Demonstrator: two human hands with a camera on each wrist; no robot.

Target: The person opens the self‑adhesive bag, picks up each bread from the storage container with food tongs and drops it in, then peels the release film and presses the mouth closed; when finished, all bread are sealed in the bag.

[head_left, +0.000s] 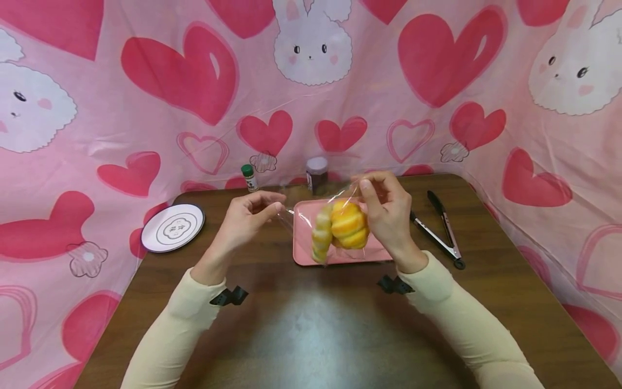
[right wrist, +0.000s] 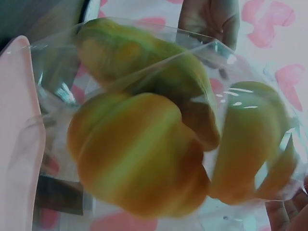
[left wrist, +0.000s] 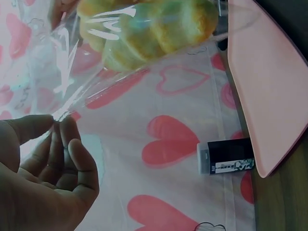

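A clear plastic bag (left wrist: 62, 72) hangs between my hands, above the pink tray (head_left: 302, 254). Inside it are a round, ridged yellow-orange bread roll (head_left: 350, 224) and a longer, paler twisted roll (head_left: 321, 237). My left hand (head_left: 250, 213) pinches the bag's left edge between thumb and fingertips, which the left wrist view shows close up. With thumb and fingers, my right hand (head_left: 389, 208) pinches the top of the bag on the other side. The right wrist view shows the round roll (right wrist: 139, 154) large through the plastic, with only part of each hand at the frame's edges.
On the brown table (head_left: 311, 335), a white plate (head_left: 167, 237) lies at the left. A green-capped bottle (head_left: 250, 178) and a dark jar (head_left: 317, 175) stand at the back. Black-tipped metal tongs (head_left: 439, 237) lie to the right. A heart-patterned cloth (head_left: 301, 97) hangs behind.
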